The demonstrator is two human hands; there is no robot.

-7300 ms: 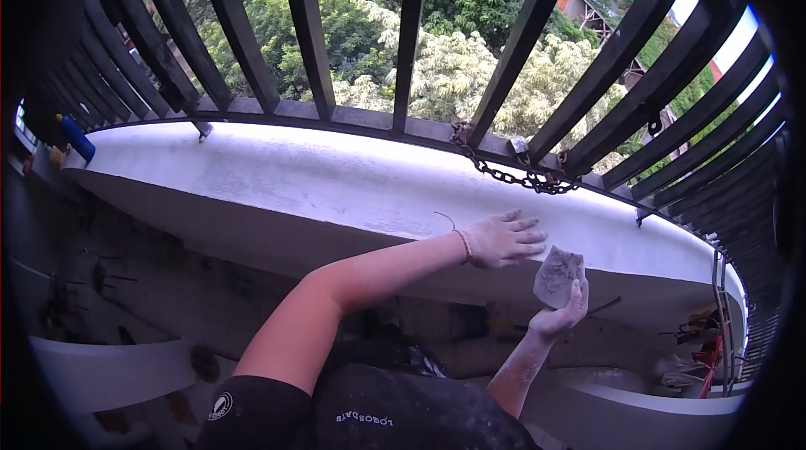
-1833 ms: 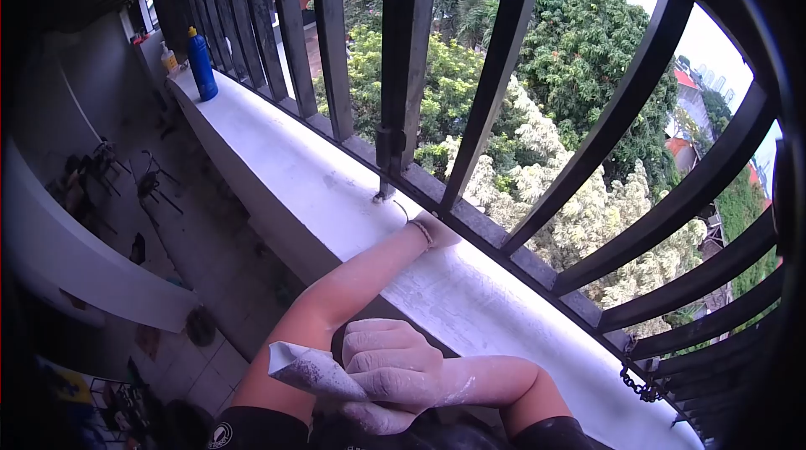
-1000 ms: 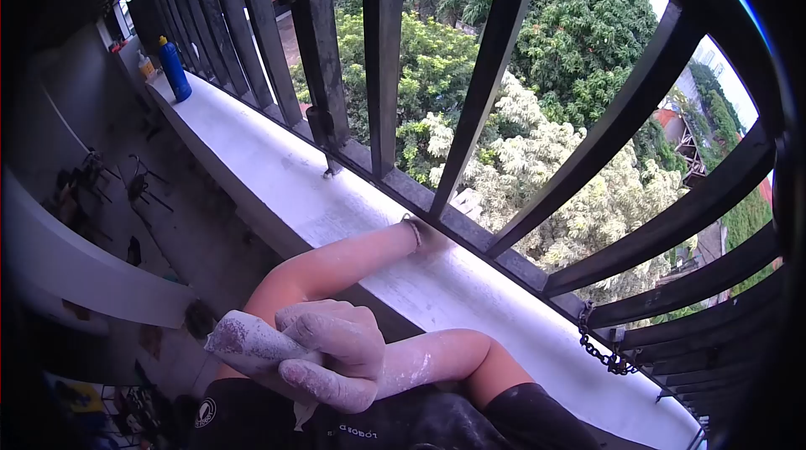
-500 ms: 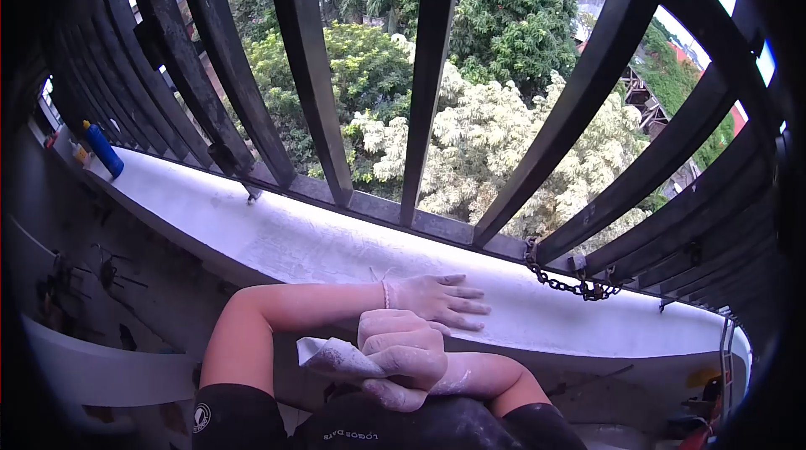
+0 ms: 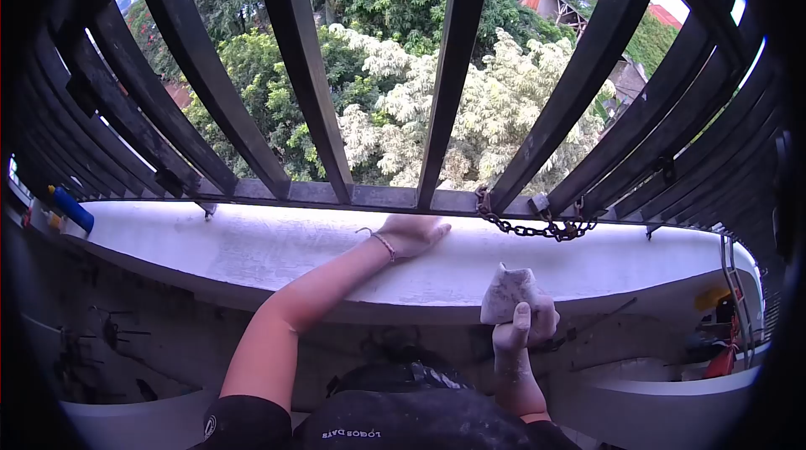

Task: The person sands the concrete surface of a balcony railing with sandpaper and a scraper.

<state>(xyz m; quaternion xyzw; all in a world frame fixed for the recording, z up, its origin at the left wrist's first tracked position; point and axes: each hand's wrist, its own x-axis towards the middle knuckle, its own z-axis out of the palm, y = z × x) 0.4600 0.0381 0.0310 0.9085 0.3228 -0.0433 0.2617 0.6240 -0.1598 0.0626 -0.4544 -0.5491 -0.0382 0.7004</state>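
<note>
The ledge is white and curved, running below a dark metal railing. On its far side, close under the bottom rail, rests my left hand, a thin bracelet at the wrist. Its fingertips are hidden, so its grip cannot be made out. Nearer to me and to the right, my right hand is closed, thumb up, around a folded, dusty whitish sheet. White powder covers this hand and wrist.
A rusty chain with a padlock hangs from the rail. At the far left of the ledge lies a blue bottle. Low on the right are a ladder and a red item. Trees stand beyond the bars.
My left hand has moved from lying flat with spread fingers to the ledge's far side. My right hand, still holding the sheet, has moved right, away from my left forearm. The view has shifted.
</note>
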